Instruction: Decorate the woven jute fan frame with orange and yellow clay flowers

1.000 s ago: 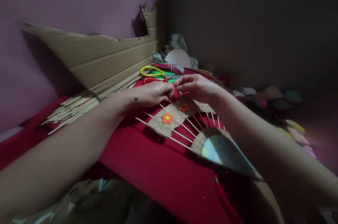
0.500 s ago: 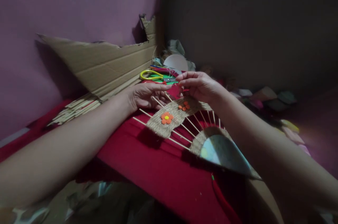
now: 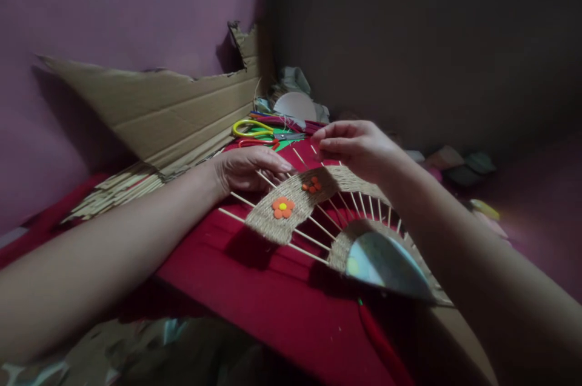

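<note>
A fan-shaped mirror decoration lies tilted on the red cloth. Thin sticks radiate from its jute-wrapped half-round mirror through a curved woven jute band. One orange flower on the band has a yellow centre; beside it, the second orange flower shows a dark middle. My left hand grips the decoration at the band's outer edge among the stick ends, its lower fingers partly hidden. Above the band's far side my right hand is closed in a pinch; I cannot make out anything between its fingertips.
Yellow-handled scissors and a red-handled tool lie beyond my left hand. Torn cardboard leans against the wall, with a pile of sticks below it. A white half-disc stands behind. Blurred items sit at the right.
The red piece between my hands no longer shows. My right hand has moved slightly away from my left, uncovering stick ends, and the view has shifted a little.
</note>
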